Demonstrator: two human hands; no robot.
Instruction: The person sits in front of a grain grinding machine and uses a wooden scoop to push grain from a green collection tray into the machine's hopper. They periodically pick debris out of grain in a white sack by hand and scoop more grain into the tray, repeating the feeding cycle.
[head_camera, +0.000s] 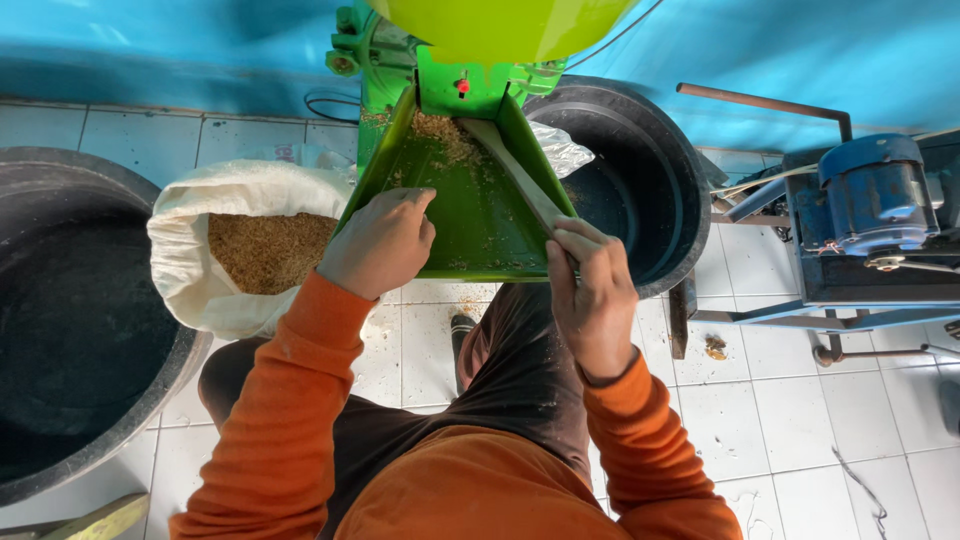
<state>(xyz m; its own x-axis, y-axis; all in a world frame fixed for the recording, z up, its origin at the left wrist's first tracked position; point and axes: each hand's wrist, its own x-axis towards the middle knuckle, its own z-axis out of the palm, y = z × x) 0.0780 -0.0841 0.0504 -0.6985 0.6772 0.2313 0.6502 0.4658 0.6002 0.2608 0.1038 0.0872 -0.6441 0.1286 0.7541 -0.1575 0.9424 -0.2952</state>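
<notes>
- Two hands are at the green feed tray (455, 215) of the green machine (385, 55), under its lime-yellow hopper (500, 25).
- The left hand (380, 243) rests loosely curled on the tray's left wall; I can't tell whether it grips the rim or only steadies it.
- The right hand (592, 295) is closed round a flat wooden stick (515, 170) whose far end reaches the tray's throat.
- A small heap of brown husky grain (440, 128) sits at that throat; the rest of the tray shows only scattered bits, so most of this load looks pushed up already.
- The white sack (200, 285), just left of the tray, holds plenty more grain, so by my reckoning much feeding remains.
- Black tubs (70, 330) flank the machine.
</notes>
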